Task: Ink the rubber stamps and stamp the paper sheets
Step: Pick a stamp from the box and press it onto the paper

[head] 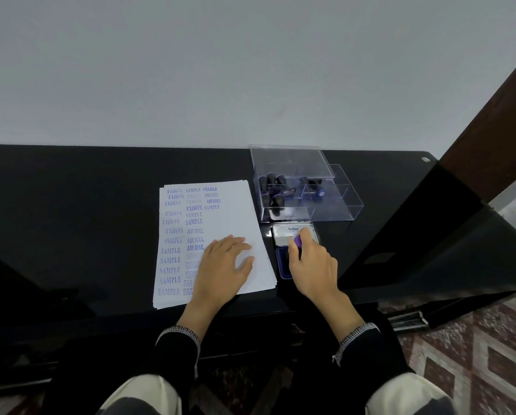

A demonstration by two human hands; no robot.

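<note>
Right hand: the right hand (312,265), right of centre in the frame, has its fingers curled round a rubber stamp (298,241) with a purple-stained end, holding it over the ink pad (283,266); whether the stamp face touches the pad is hidden by the fingers.

Inking step: judged from the pose, this is the loading of ink. A straight, level press on the blue pad should wet the whole face; rocking or grinding would likely flood the edges and blur the letters.

Ink pad: its open tin sits just right of the paper, the blue pad nearer the person and the silver lid (292,233) hinged away from them, just below the clear box.

Left hand: the left hand (225,262) lies flat with fingers spread on the lower right part of the paper sheets (241,211), pinning the stack. Keeping it there should stop the top sheet lifting with the stamp.

Paper sheets: a stack at centre frame on the black table (71,205), its left two columns filled with blue SAMPLE and AIR MAIL prints, and a few FRAGILE and AMENDED prints at top. The right column below those is blank, so the next print would fit there, clear of the left fingers.

Spare stamps: more dark-handled stamps (273,190) lie in the clear plastic box (340,202) above the pad, upper right of the paper.

Risk: ink on the fingertips could smudge the blank area.
</note>
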